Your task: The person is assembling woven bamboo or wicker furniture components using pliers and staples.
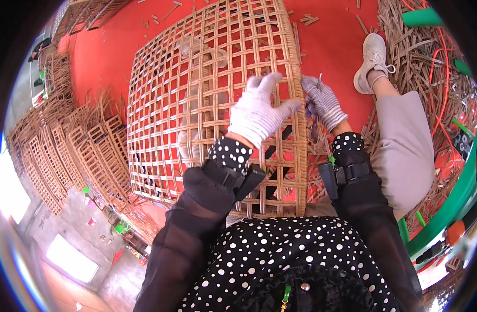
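Note:
A large woven rattan-like basket frame [217, 78] with an open lattice stands in front of me and fills the middle of the view. My left hand [256, 110], in a pale striped glove, rests over its lattice near the right edge. Its fingers are spread, and the thumb reaches toward the thick bound rim [299, 151]. Just outside that rim is my right hand [324, 103], gloved and closed. A thin metal tool [319, 79] sticks up from its fingers; the rest of it is hidden, so its kind is unclear.
Cut brown strips [413, 78] lie heaped at the right, crossed by an orange-red hose [442, 67]. A curved green tube [452, 216] runs along the right side. Several woven frames [87, 151] stand at the left on the red floor covering [100, 57]. My leg [405, 140] extends rightward.

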A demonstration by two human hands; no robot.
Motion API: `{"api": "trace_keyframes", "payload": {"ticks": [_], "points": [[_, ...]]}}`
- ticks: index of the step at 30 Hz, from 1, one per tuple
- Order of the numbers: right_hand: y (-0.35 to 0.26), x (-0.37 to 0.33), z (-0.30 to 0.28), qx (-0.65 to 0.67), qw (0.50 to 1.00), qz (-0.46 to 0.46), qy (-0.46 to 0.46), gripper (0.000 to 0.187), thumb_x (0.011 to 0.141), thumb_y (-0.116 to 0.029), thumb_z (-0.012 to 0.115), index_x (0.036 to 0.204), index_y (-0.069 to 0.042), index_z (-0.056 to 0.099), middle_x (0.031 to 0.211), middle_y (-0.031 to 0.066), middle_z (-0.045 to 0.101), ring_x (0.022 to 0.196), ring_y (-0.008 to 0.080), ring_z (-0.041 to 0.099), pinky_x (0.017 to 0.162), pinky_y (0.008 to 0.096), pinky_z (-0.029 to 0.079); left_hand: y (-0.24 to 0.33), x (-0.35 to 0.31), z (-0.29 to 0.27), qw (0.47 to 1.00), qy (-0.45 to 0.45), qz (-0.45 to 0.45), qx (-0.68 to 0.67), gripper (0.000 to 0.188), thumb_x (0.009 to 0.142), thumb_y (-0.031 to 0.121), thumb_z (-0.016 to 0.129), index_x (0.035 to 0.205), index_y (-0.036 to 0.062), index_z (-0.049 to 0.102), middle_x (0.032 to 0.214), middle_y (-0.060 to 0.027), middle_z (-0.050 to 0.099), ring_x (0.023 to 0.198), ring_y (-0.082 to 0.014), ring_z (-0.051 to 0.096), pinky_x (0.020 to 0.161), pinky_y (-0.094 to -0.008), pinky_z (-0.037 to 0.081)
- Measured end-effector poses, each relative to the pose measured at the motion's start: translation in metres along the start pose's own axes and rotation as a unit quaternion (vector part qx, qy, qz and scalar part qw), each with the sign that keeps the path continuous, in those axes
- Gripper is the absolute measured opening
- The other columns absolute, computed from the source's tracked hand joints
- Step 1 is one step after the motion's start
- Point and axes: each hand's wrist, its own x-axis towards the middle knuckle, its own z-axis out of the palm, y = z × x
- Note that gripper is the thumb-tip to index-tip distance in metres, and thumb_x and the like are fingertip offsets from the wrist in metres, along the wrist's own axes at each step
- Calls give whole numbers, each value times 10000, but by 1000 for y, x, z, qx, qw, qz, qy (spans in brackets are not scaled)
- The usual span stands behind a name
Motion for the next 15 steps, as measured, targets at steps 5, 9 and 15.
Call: {"api": "trace_keyframes", "payload": {"ticks": [5,9,15], "points": [[-4,4,2,31,999,17,4,259,804,-288,624,905,-61,549,672,-9,520,491,78,464,377,225,389,2,21,8,965,39,102,239,750,633,655,595,1125,92,550,1209,-116,407,1144,-285,369,955,-435,282],[0,9,0,59,998,20,8,211,775,-249,659,802,-82,533,618,-8,520,463,83,472,364,227,386,-1,26,21,969,72,119,204,750,592,636,648,1044,40,585,1233,-127,375,1172,-302,309,960,-430,257],[8,11,0,63,997,-25,28,215,765,-215,669,689,-97,506,566,-13,494,436,87,456,352,220,372,-7,30,25,974,104,143,144,664,556,569,710,897,9,605,1167,-136,431,1131,-300,345,944,-407,273]]}}
